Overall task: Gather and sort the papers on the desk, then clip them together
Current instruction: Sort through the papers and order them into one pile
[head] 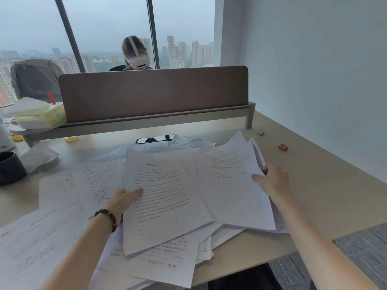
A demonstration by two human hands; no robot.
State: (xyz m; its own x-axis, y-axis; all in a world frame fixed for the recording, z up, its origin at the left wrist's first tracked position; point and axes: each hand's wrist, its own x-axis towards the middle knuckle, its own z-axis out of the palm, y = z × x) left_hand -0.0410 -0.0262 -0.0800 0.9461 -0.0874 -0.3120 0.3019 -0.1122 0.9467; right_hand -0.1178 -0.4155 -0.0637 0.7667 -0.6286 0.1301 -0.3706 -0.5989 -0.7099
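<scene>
Head view: task early, gathering stage. Papers mostly loose, fanned and overlapping across the tabletop, some hanging over the near edge; no squared stack, nothing clipped. Left hand pinches one printed sheet by its left edge, thumb on top, sheet lifted and tilted above the pile. Right hand grips a small bundle of sheets at its right edge, thumb over the top page, fingers under; bundle uneven, corners splayed at the far end. Sheets white, single-sided print, thin and floppy, some rotated the other way. Pink binder clip and yellow-green binder clip lie untouched on bare tabletop at far right, well apart from the pile. Left to do, judging by this: collect remaining sheets, orient, sort, square edges, clip. Black cup at far left, near the spread.
</scene>
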